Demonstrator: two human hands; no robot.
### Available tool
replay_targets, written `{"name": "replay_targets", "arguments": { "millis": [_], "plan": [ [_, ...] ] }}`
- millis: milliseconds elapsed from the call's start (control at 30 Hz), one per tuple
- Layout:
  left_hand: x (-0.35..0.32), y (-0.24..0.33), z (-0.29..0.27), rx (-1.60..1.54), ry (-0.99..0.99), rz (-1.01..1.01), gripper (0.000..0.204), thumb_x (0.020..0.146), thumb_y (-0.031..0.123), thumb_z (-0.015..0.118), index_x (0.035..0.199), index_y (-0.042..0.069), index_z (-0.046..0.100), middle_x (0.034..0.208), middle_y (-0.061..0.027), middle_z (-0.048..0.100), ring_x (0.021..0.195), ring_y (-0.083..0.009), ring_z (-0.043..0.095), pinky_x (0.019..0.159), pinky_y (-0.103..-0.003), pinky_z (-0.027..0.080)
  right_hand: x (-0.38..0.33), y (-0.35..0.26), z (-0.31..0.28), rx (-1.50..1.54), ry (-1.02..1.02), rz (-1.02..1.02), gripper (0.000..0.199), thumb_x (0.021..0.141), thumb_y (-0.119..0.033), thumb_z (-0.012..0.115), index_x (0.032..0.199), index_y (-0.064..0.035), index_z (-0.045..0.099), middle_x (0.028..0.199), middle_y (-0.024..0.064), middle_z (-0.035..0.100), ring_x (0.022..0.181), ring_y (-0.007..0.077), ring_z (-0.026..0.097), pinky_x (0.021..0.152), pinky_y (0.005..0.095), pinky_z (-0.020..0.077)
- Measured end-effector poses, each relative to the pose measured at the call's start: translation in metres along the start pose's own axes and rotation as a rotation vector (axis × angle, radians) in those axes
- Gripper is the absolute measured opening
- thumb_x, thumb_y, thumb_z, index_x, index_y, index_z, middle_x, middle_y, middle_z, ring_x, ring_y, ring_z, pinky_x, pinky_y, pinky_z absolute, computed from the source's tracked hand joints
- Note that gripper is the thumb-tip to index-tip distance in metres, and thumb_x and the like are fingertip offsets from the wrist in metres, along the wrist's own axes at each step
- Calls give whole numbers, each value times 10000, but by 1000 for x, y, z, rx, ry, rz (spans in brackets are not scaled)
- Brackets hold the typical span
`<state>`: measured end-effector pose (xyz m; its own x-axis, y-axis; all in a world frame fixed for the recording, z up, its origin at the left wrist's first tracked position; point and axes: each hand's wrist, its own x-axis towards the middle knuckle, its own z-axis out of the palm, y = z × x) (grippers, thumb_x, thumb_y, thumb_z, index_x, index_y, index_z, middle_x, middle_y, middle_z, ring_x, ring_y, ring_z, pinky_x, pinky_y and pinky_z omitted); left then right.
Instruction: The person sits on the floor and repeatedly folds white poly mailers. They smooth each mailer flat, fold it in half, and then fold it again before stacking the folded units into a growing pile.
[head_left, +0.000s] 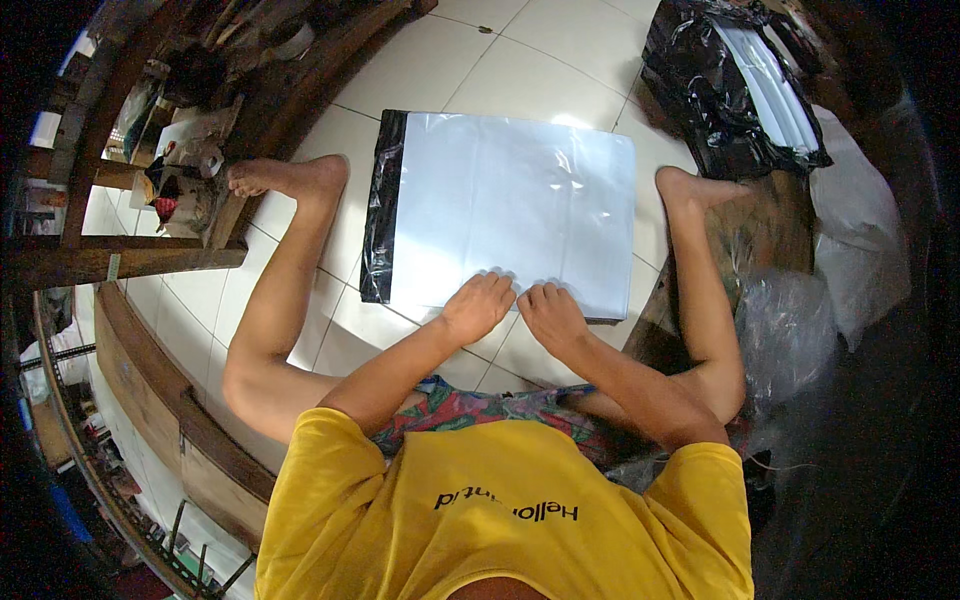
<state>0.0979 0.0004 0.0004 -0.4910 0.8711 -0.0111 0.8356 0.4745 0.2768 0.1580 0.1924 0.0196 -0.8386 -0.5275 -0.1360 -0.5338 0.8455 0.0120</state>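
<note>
A large white plastic mailer bag point(510, 205) with a black flap along its left edge lies flat on the tiled floor between my bare legs. My left hand point(478, 306) and my right hand point(548, 314) rest side by side on the bag's near edge, fingers curled down and pressing on it. Neither hand lifts the bag; both stay on its surface. I sit on the floor in a yellow shirt, with my feet on either side of the bag.
A black plastic bundle holding a stack of white mailers point(735, 85) lies at the back right. Clear crumpled plastic point(790, 340) sits by my right knee. A dark wooden frame with clutter point(190, 150) stands at the left.
</note>
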Motion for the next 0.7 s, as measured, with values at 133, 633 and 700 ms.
{"name": "replay_targets", "arguments": {
  "millis": [133, 633, 700],
  "plan": [
    [-1, 0, 0, -62, 19, -38, 319, 837, 198, 659, 1064, -25, 640, 1180, -152, 622, 1080, -310, 601, 970, -416, 493, 1, -5, 10, -90, 4, 11, 209, 818, -171, 613, 972, -29, 617, 947, 127, 609, 910, 274, 594, 717, 386, 511],
    [-18, -32, -10, 25, 37, -61, 244, 845, 138, 598, 1057, 17, 606, 1018, -140, 626, 966, -317, 634, 833, -425, 546, -9, 10, -11, 46, -34, 41, 304, 859, -160, 595, 1128, -22, 563, 1101, 172, 577, 1043, 308, 565, 894, 488, 468],
    [-13, -38, -13, -24, 16, -63, 228, 856, 147, 610, 1044, 17, 610, 999, -145, 627, 954, -328, 636, 828, -441, 550, -19, 12, -1, 36, 49, 154, 338, 868, -166, 589, 1178, -36, 557, 1130, 169, 572, 1071, 311, 553, 931, 493, 451]
  ]
}}
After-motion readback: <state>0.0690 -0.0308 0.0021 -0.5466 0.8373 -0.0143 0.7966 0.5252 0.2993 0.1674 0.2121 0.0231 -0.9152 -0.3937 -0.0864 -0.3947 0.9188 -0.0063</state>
